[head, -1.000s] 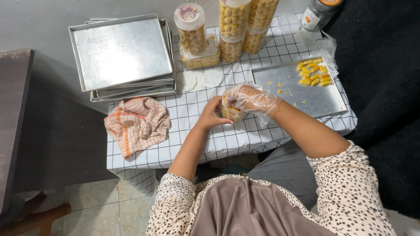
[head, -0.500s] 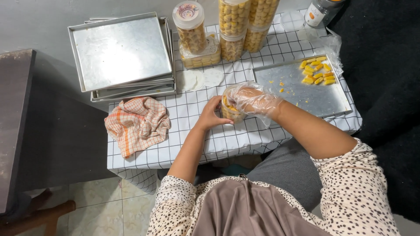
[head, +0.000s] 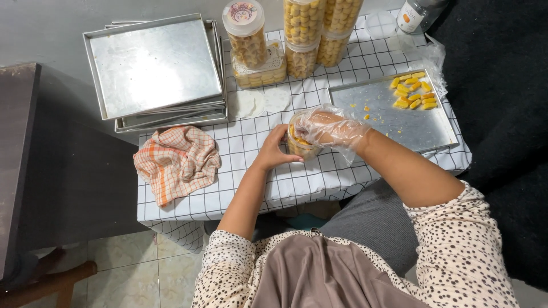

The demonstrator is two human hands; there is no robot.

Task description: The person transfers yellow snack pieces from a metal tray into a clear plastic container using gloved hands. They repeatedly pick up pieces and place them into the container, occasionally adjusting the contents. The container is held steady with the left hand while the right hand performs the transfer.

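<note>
A low desk covered with a white, black-gridded cloth stands on a tiled floor, with a dark carpet along its right side. At the middle of the desk stands a small clear jar, partly filled with yellow cookies. The left hand, bare, wraps around the jar's left side, apparently to hold it steady. The right hand, in a thin clear plastic glove, rests over the jar's mouth with fingers curled down into it; whether they pinch a cookie cannot be told. The glove probably keeps the food clean. Just right of the jar lies a metal tray with a small cluster of yellow cookies at its far corner, within easy reach. Beyond the jar stand filled, lidded jars, grouped out of the way. Left of the jar lies a crumpled orange-checked cloth, and behind that a stack of empty trays.
</note>
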